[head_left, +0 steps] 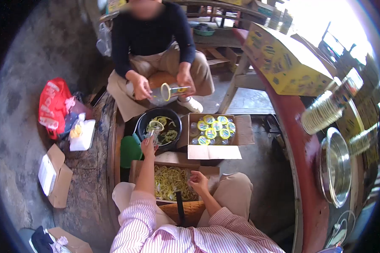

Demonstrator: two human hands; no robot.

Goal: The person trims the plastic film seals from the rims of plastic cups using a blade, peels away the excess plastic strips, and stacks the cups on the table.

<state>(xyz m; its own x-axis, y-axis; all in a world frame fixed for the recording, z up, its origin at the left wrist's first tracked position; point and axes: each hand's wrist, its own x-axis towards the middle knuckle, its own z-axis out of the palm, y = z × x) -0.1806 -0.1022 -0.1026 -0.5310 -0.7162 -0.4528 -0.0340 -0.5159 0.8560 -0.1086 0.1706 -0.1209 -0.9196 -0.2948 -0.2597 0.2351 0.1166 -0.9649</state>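
My left hand (148, 146) is wrapped round a clear plastic cup (154, 127) with a yellowish rim, held over the near side of a black basin (180, 137) with yellow-green strips inside. Closer to me, a cardboard box (215, 171) holds many small yellow-green pieces (169, 179). My right hand (198, 182) is over that box's right side, fingers bent together; what they hold, if anything, is too small to tell. An open carton (242, 130) of yellow-lidded cups (211, 133) stands beyond, to the right of the basin.
A co-worker (156, 38) sits opposite, holding another clear cup (173, 91). A green container (131, 152) is left of the basin. On the red bench (283, 109) at right are a yellow box (304, 80), stacked cups (323, 114) and a metal basin (334, 166). A red bag (54, 105) lies left.
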